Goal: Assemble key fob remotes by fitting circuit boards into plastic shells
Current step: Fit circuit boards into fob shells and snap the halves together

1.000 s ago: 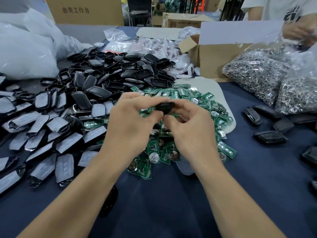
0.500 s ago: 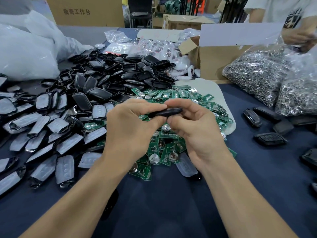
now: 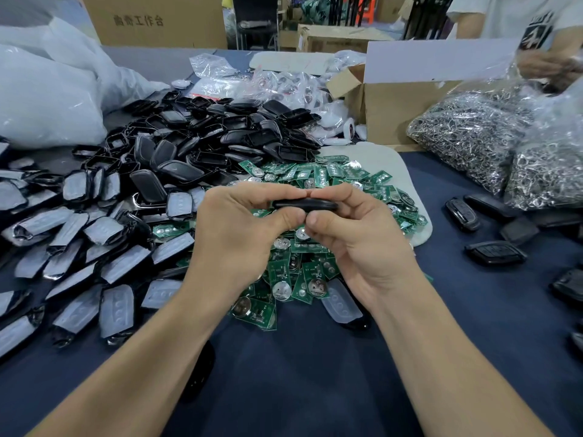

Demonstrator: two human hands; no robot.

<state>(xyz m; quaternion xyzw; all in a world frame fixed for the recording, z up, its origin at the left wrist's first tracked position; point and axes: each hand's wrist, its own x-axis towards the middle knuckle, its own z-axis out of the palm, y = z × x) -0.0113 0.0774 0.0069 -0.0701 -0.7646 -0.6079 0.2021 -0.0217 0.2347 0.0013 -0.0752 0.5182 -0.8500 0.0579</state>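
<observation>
A black key fob shell (image 3: 305, 204) lies flat, edge-on to me, pinched between both hands above a heap of green circuit boards (image 3: 318, 197). My left hand (image 3: 235, 233) grips its left end with thumb below and fingers above. My right hand (image 3: 358, 231) grips the right end the same way. Whatever is inside the fob is hidden. Black shell halves (image 3: 220, 140) are piled behind the boards, and shells with grey button pads (image 3: 91, 247) spread to the left.
Finished black fobs (image 3: 493, 252) lie on the blue cloth at the right. Bags of metal rings (image 3: 482, 137) and a cardboard box (image 3: 400, 102) stand at the back right, white bags (image 3: 47, 89) at the back left. Another person's hand (image 3: 549, 66) is at the top right.
The fob has turned from end-on to lying flat and sideways between my hands. Both hands have shifted slightly right and closer together round it.
</observation>
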